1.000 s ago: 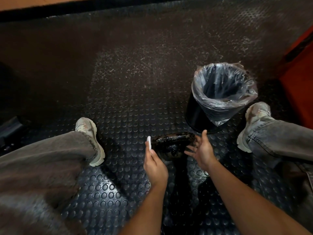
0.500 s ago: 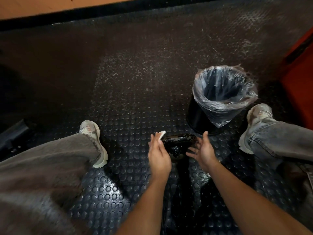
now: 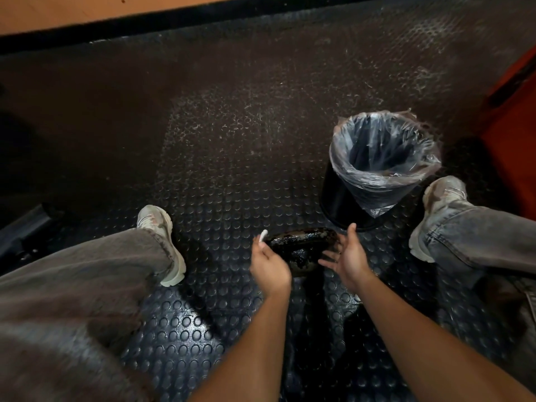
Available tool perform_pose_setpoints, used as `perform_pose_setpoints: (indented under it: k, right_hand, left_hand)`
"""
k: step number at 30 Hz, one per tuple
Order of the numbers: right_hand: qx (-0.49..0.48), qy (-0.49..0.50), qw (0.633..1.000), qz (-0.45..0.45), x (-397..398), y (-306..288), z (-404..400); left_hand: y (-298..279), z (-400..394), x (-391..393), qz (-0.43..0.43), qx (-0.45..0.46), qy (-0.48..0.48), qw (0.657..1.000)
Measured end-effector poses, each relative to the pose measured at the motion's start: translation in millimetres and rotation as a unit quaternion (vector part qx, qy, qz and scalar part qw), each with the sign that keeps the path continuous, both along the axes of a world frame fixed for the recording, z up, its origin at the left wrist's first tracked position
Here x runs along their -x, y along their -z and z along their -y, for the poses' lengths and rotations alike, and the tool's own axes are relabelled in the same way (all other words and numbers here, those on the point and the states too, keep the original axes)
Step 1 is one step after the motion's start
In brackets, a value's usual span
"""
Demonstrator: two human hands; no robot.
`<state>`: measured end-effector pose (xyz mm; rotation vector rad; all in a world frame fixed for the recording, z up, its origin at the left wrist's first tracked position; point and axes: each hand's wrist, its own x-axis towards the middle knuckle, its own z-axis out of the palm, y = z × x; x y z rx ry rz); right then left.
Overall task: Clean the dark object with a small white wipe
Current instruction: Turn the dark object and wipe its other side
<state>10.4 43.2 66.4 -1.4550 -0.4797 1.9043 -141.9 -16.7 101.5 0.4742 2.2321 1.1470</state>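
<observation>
Dark object (image 3: 301, 247), glossy, wet-looking, speckled and rounded, on the studded mat (image 3: 220, 175) just before the lined bin (image 3: 380, 169), between left hand (image 3: 269, 264) pinching a white wipe (image 3: 263, 237) and right hand (image 3: 349, 258) with fingers spread, touching it.

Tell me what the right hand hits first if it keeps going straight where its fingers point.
Probably the dark object: the right hand has its fingers spread toward the object's right end, already at or near it. Contact is unclear from this view.
</observation>
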Motion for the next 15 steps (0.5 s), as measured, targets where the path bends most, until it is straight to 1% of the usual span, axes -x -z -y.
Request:
perform_pose_setpoints:
  k: [2, 4, 5, 6, 7, 9, 11, 13, 15]
  right_hand:
    - [0.0, 0.002, 1.0, -0.001, 1, -1, 1]
    - [-0.002, 0.004, 1.0, -0.002, 2, -2, 1]
    - [-0.003, 0.006, 1.0, -0.001, 2, -2, 1]
    - [-0.002, 0.007, 1.0, -0.002, 2, -3, 1]
    - [0.0, 0.007, 1.0, -0.004, 2, -2, 1]
    - [0.003, 0.007, 1.0, -0.005, 2, -1, 0]
    - [0.004, 0.003, 1.0, 0.0, 1, 1, 0]
    - [0.005, 0.002, 1.0, 0.001, 0, 2, 0]
    - [0.004, 0.0, 1.0, 0.001, -1, 2, -1]
  left_hand:
    - [-4, 6, -7, -0.064, -0.034, 0.103, 0.992]
    - [-1, 19, -11, -0.129, -0.075, 0.214, 0.965]
    - [1, 27, -12, -0.152, -0.093, 0.247, 0.952]
    - [5, 34, -12, -0.162, -0.101, 0.256, 0.948]
    - [7, 41, -13, -0.153, -0.094, 0.241, 0.954]
    - [11, 48, -12, -0.087, -0.041, 0.158, 0.983]
    - [16, 46, -5, -0.044, -0.003, 0.082, 0.996]
    - [22, 37, 3, -0.033, 0.004, 0.051, 0.998]
    - [19, 23, 7, -0.029, -0.013, 0.057, 0.998]
